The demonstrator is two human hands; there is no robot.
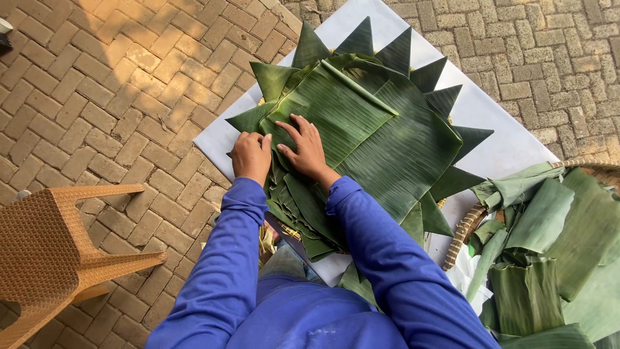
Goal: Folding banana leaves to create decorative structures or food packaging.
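Note:
A round arrangement of green banana leaf pieces [387,142] lies on a white board [510,136], with folded triangular leaf points sticking out around its rim. My right hand [305,147] presses flat, fingers spread, on a large leaf sheet near the arrangement's left side. My left hand [250,155] is curled at the left edge and pinches a folded leaf point there. Both arms wear blue sleeves.
A woven basket [466,229] with loose banana leaf pieces [549,252] sits at the right. An orange woven plastic chair [58,258] stands at the lower left. Brick paving [116,97] surrounds the board.

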